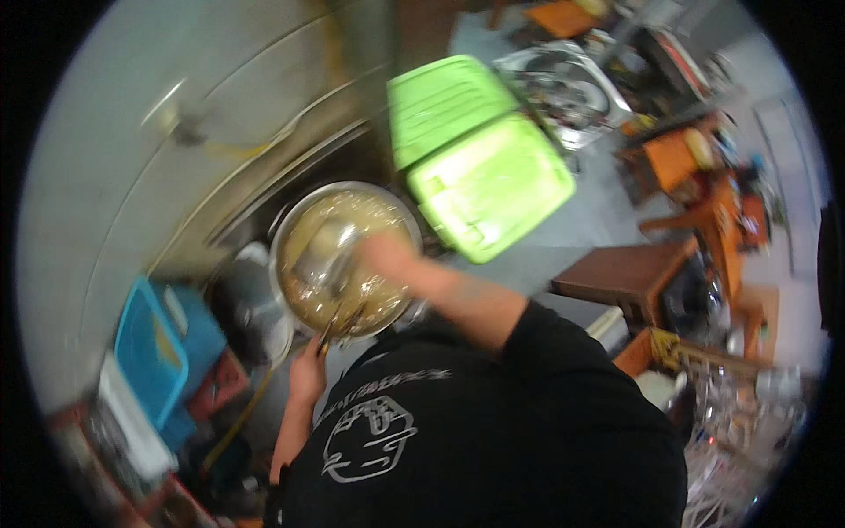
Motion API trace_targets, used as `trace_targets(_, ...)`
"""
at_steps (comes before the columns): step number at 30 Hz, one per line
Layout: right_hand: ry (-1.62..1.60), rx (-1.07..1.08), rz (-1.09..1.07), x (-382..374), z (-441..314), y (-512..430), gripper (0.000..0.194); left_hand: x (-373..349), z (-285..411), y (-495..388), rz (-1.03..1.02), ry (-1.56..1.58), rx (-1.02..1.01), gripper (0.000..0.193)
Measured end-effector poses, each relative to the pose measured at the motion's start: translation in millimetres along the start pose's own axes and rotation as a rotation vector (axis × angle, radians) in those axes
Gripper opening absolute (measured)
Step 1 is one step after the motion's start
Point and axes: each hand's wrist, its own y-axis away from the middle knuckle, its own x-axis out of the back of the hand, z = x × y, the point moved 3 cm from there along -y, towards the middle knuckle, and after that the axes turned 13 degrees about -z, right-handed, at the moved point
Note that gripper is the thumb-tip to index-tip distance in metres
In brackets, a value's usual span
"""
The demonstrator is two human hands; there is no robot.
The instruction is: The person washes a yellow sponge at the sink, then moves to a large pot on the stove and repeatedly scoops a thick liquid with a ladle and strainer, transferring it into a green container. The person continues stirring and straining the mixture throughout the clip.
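Observation:
A wide metal pot (280,264) of yellowish, glistening liquid (383,297) stands in front of me. My right hand (389,254) reaches over it, blurred by motion, and grips a shiny metal vessel (323,261), perhaps a bowl or scoop. A pale patch shows in that vessel; whether it is contents or glare, I cannot tell. At the pot's near left rim, my left hand (309,373) holds a pair of tongs (328,333), their tips over the liquid.
Two lime-green plastic lids or boxes (492,185) stand right of the pot. To its left are a metal pan or lid (264,323) and a blue plastic basket (152,356). A brown wooden stool (620,274) and a metal gas stove (568,92) stand farther right.

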Motion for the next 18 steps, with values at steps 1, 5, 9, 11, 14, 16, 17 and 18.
trace_targets(1, -0.130, -0.183, 0.184, 18, 12, 11, 0.013, 4, 3, 4, 0.057, -0.030, -0.088, 0.044)
trace_targets(5, 0.223, 0.128, 0.110, -7, -39, 26, 0.016, -3, -2, 1, 0.010, -0.155, -0.015, 0.050)
trace_targets(9, 0.109, -0.086, 0.190, 8, 3, 4, 0.017, -5, -7, 5, 0.044, -0.151, -0.017, 0.049)
trace_targets(11, 0.034, -0.140, 0.255, 13, 12, 6, 0.015, -4, -3, 5, 0.025, -0.207, -0.003, 0.049)
trace_targets(14, 0.104, 0.318, 0.325, -13, -50, 22, 0.013, -8, -5, 4, 0.009, -0.301, 0.014, 0.051)
trace_targets(16, 0.093, 0.028, 0.277, 0, -20, 7, 0.014, -9, -4, 12, -0.011, -0.294, 0.021, 0.053)
trace_targets(17, 0.098, -0.115, 0.264, 13, 2, -3, 0.015, -5, -2, 10, -0.008, -0.292, 0.017, 0.055)
trace_targets(18, 0.088, -0.014, 0.348, 23, 6, -1, 0.016, -4, -2, 10, -0.010, -0.315, 0.016, 0.055)
